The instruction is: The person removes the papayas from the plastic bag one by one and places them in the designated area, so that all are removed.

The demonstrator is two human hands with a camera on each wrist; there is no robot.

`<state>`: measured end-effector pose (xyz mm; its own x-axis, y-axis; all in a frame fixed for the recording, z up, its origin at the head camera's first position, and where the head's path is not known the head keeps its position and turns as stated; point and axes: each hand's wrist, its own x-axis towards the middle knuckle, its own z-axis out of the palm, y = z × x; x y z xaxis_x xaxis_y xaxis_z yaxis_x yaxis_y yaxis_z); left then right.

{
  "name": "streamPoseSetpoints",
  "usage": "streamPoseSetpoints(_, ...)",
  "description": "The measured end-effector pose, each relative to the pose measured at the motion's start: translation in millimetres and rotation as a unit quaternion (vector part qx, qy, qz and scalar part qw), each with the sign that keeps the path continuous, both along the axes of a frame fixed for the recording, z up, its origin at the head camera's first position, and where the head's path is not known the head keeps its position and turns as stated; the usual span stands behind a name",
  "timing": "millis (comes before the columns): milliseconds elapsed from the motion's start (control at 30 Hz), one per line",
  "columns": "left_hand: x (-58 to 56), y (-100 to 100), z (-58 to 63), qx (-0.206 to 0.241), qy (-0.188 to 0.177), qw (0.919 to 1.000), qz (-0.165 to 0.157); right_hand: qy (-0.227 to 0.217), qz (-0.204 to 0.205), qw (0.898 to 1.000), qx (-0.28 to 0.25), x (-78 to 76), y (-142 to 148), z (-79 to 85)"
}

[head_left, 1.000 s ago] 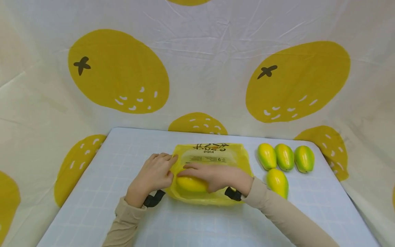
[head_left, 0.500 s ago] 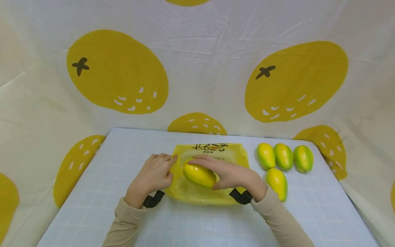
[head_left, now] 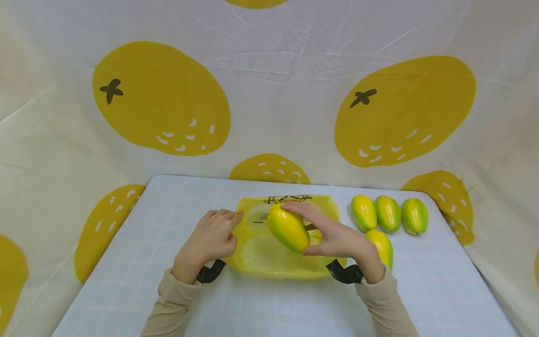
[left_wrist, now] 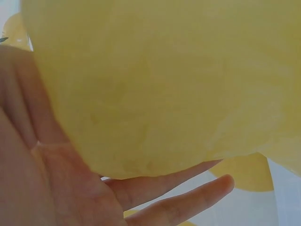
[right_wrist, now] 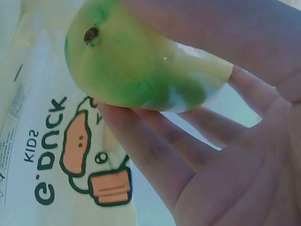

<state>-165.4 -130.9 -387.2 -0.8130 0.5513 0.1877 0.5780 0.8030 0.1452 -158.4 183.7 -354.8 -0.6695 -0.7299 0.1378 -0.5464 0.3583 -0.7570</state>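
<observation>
1. My right hand (head_left: 337,236) has lifted the mango (head_left: 288,228) up out of the yellow bag (head_left: 269,255) over the last second; earlier it lay low near the bag's mouth, and now it hangs clear above the plastic.
2. I judge the fruit is coming out of the bag rather than going in.
3. The right hand's fingers curl around the mango, thumb underneath.
4. My left hand (head_left: 208,241) lies mostly flat on the bag's left edge, fingers relaxed, pinning it to the table (head_left: 139,262).
5. Four more mangoes (head_left: 389,214) sit just beyond the right hand, on its outer side.
</observation>
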Motion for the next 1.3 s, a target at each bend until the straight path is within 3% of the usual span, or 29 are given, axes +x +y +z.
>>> streamPoseSetpoints(233, -0.7, 0.1, -0.2, -0.004, 0.003, 1.0000, -0.001, 0.036, -0.025, 0.998, -0.034, 4.9, 21.6, -4.0)
streamPoseSetpoints(733, -0.8, -1.6, -0.8, -0.004, 0.000, 1.0000, 0.000, -0.001, -0.066, 0.992, -0.108, 21.0, 78.6, -8.7)
streamPoseSetpoints(967, -1.9, -1.9, 0.2, -0.004, 0.008, 1.0000, 0.000, 0.028, -0.059, 0.984, -0.163, 25.0, 105.7, -13.7)
streamPoseSetpoints(1300, -1.3, -3.4, -0.8, -0.004, 0.009, 0.9999, 0.002, 0.038, -0.104, 0.975, -0.192, 29.3, 151.8, -19.1)
